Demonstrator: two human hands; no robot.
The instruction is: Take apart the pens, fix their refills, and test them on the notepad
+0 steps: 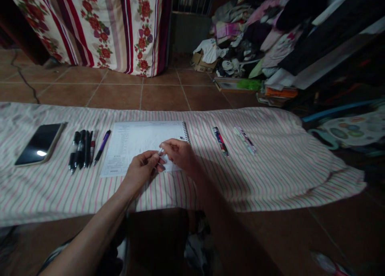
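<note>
Over the spiral notebook point(135, 135), my left hand point(143, 164) and my right hand point(179, 152) meet with fingertips pinched together. Between them is a small, thin whitish piece point(161, 151), gripped from both sides; its exact kind is too small to make out. A tiny dark and shiny piece point(181, 138) lies on the page by the spiral binding, just beyond my right hand. Left of the notebook lies a purple pen point(102, 147), beside a row of several dark pens point(80, 149).
A phone point(39, 143) lies at the left of the striped cloth point(282, 159). To the right are a dark patterned pen point(220, 141) and light-coloured pens point(245, 139). Beyond the cloth are a tiled floor point(162, 93), a floral curtain point(120, 27) and piled clothes point(249, 31).
</note>
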